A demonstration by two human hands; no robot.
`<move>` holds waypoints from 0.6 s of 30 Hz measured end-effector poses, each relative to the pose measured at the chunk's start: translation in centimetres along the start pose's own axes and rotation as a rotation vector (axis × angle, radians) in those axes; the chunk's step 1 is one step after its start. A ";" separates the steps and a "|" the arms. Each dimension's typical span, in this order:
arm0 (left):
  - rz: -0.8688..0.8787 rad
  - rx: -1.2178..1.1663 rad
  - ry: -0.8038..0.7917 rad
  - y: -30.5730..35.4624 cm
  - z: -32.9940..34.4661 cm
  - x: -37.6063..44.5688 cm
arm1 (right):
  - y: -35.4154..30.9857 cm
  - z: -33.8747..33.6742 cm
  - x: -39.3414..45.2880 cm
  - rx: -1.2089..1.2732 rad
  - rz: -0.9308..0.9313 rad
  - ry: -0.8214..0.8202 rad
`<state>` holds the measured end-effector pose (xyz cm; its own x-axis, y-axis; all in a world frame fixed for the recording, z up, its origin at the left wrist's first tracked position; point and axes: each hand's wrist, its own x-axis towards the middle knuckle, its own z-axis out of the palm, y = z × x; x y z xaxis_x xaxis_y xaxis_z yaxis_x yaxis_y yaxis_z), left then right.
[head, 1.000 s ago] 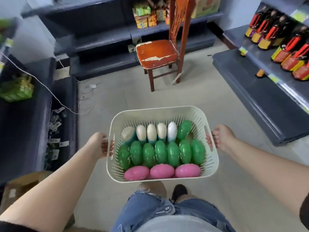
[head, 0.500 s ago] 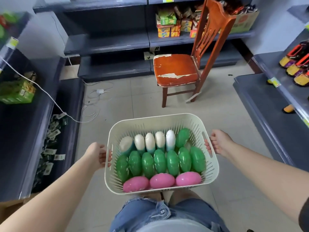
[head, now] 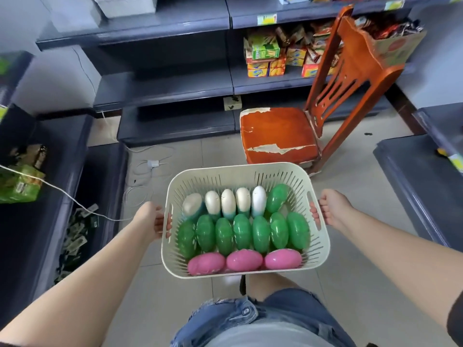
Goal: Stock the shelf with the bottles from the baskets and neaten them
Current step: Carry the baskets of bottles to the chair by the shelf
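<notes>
The basket (head: 245,171), full of white, green and pink bottles (head: 241,231), hangs at waist height over the floor, now closer to the orange chair (head: 278,135) and dark shelving (head: 162,86) than a second ago. Left hand (head: 152,219) and right hand (head: 330,209) each grip a side handle. Carrying continues; no bottle is shelved yet.

Your basket (head: 323,246) is pale cream with slotted walls. In it you have white bottles (head: 228,201) tinted teal at the base, glossy green bottles (head: 242,231) and pink bottles (head: 244,260). The chair (head: 278,134) is orange with peeling pale patches; the shelves (head: 165,88) are dark grey.
</notes>
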<state>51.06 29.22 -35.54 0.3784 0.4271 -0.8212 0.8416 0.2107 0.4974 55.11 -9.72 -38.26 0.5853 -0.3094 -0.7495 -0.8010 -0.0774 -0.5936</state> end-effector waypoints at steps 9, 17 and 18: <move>0.033 0.036 -0.010 13.2 6.8 6.2 | -14.5 2.3 10.2 -0.029 0.005 0.019; 0.028 0.090 -0.065 24.1 13.9 14.2 | -24.4 3.7 19.1 -0.017 0.016 0.059; 0.021 0.099 -0.068 25.4 14.8 15.3 | -25.5 3.9 20.3 -0.015 0.023 0.067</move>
<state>83.97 28.09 -39.59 0.4189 0.3689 -0.8297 0.8658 0.1131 0.4874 87.85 -10.36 -39.48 0.5571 -0.3737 -0.7416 -0.8166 -0.0839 -0.5711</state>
